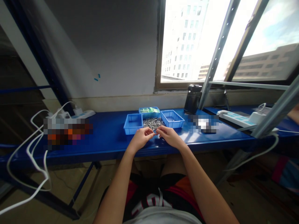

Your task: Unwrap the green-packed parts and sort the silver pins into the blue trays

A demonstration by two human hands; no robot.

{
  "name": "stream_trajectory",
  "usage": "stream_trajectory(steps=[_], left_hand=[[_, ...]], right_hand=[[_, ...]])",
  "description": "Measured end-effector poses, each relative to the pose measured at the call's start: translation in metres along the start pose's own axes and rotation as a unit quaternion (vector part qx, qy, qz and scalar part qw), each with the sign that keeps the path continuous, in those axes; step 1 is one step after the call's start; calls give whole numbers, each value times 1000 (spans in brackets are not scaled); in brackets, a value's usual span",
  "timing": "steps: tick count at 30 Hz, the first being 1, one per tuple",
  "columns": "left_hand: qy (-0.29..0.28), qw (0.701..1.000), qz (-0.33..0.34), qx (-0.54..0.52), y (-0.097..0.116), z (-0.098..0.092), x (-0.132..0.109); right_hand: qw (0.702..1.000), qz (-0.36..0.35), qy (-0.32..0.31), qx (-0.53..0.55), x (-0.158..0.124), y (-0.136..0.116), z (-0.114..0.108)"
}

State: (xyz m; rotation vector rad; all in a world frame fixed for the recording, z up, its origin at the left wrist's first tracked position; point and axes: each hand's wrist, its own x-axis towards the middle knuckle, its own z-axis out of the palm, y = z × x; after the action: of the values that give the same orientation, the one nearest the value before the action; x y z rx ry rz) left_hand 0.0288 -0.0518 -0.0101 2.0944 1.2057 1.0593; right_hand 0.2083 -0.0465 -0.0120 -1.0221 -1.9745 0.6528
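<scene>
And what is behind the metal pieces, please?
Behind the metal pieces stands a blue bin with green material inside. The bin's bottom, and whatever lies beneath that material, cannot be seen.

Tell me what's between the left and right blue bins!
In the head view, small metal pieces lie heaped between the left blue bin and right blue bin.
</scene>
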Motion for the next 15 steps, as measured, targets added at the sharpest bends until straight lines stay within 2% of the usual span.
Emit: stream_trajectory(steps=[15], left_hand=[[17, 1000, -4, -7, 1, 0, 1]], right_hand=[[999, -8, 34, -38, 0, 1, -4]])
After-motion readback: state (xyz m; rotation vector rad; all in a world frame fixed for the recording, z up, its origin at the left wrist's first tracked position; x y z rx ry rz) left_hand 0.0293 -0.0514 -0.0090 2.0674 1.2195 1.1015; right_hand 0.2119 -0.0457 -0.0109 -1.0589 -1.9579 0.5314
